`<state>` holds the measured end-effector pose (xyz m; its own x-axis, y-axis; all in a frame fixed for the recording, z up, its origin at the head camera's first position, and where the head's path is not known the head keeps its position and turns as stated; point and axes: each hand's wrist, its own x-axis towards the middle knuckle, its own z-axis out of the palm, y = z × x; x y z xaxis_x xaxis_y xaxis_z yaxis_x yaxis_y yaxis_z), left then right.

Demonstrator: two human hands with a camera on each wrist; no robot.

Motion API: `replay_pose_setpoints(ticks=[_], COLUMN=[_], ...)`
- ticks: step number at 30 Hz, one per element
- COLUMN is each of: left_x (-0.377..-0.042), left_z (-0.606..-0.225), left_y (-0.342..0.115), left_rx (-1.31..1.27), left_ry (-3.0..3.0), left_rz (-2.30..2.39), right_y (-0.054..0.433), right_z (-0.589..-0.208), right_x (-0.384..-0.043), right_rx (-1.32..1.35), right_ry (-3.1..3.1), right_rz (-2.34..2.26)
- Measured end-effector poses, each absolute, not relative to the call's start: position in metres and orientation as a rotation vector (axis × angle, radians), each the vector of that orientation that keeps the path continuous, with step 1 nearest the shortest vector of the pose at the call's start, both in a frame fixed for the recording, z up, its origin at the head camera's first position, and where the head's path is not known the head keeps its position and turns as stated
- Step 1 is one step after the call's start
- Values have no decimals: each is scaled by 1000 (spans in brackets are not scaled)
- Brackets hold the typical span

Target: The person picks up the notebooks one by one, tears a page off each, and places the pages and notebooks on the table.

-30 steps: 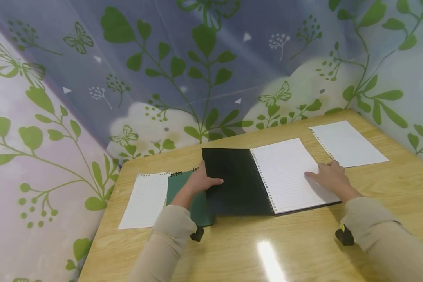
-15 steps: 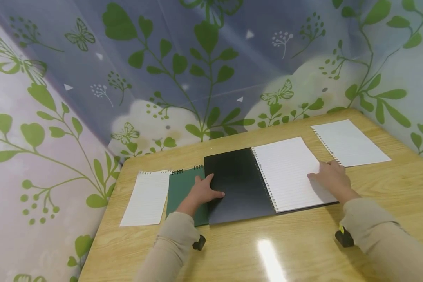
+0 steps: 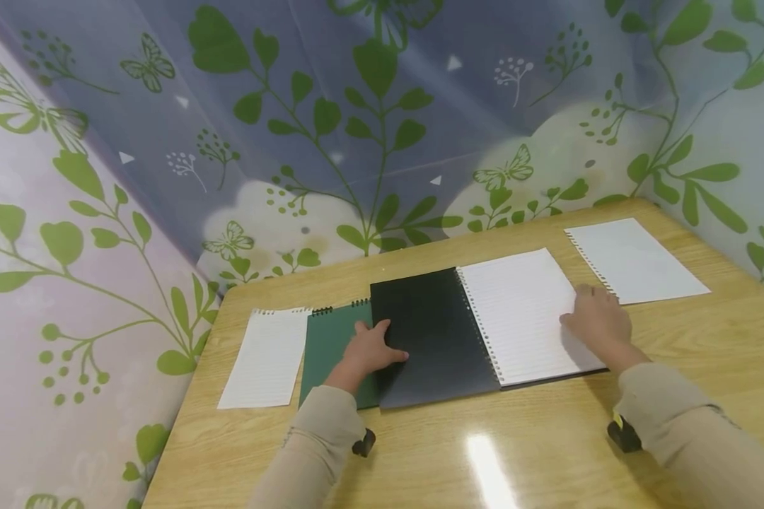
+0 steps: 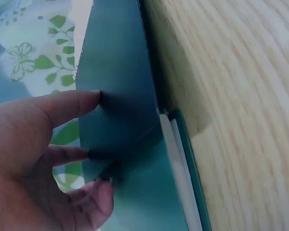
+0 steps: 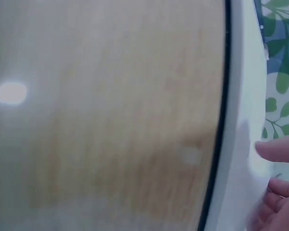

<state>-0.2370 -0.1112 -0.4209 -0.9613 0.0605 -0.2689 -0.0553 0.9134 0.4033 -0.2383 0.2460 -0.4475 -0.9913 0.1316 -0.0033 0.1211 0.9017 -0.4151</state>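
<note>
A spiral notebook lies open, its black cover folded out to the left and its white lined pages to the right. My left hand touches the left part of the cover with spread fingers. In the left wrist view the cover overlaps a green notebook, and two fingertips touch it. My right hand is at the right edge of the pages, thumb over the paper and curled fingers at the edge. The right wrist view shows its thumb and fingers only partly.
The green notebook with a black coil lies partly under the cover. A loose lined sheet is at its left. Another torn-out sheet lies at the back right. A patterned curtain stands behind the wooden table.
The black cover has come down leftward, its left side dropping over the green notebook. My left hand has moved down from its edge onto its face. The right hand's fingers look more curled.
</note>
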Motion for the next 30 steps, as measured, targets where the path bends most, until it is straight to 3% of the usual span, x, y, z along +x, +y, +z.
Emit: replay_pose_setpoints(ticks=[6,19,30], left_x=[-236,-243,-248], left_z=[-419,-420,-432], left_y=[-101,-50,-31], left_rx=[82,443,385], left_ry=[2901,2790,2748], left_rz=[432,258,148], right_y=[253,256,259], right_z=[-440,-431,-435], right_x=[-242,-253,-264], right_rx=[-251,-166,-131], right_ry=[-2947,-2950,-2992], right_rz=[908,903,1014])
